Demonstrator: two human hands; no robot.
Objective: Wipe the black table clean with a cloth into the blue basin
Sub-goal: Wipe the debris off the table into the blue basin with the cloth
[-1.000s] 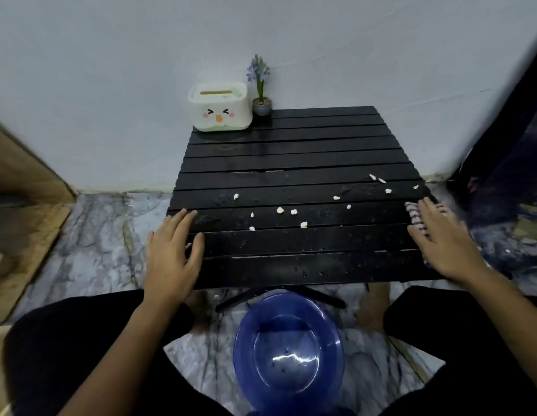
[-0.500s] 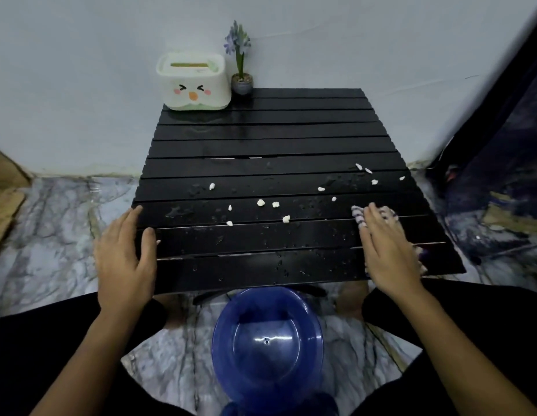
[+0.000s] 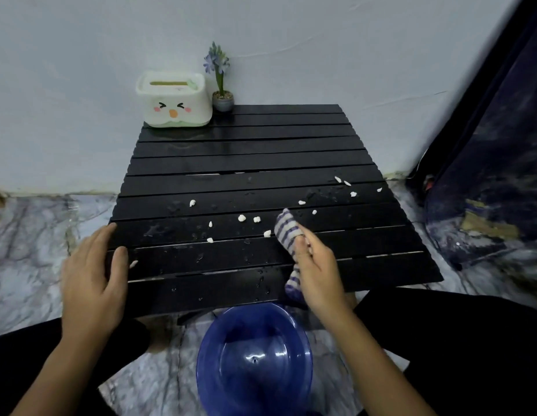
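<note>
The black slatted table stands low against the wall, wet and strewn with several white crumbs across its middle and right. My right hand grips a purple-and-white striped cloth above the table's near middle; one end sticks up past the fingers, the other hangs below the palm. My left hand lies flat on the table's near left edge, fingers spread. The blue basin sits on the floor just below the near edge, between my knees.
A white tissue box with a cartoon face and a small potted purple flower stand at the table's far left corner by the wall. A dark curtain hangs at the right. Marble floor surrounds the table.
My right hand has slid left from the table's right edge to the near middle and closed around the cloth, lifting it off the slats. The left hand has stayed at the left edge.
</note>
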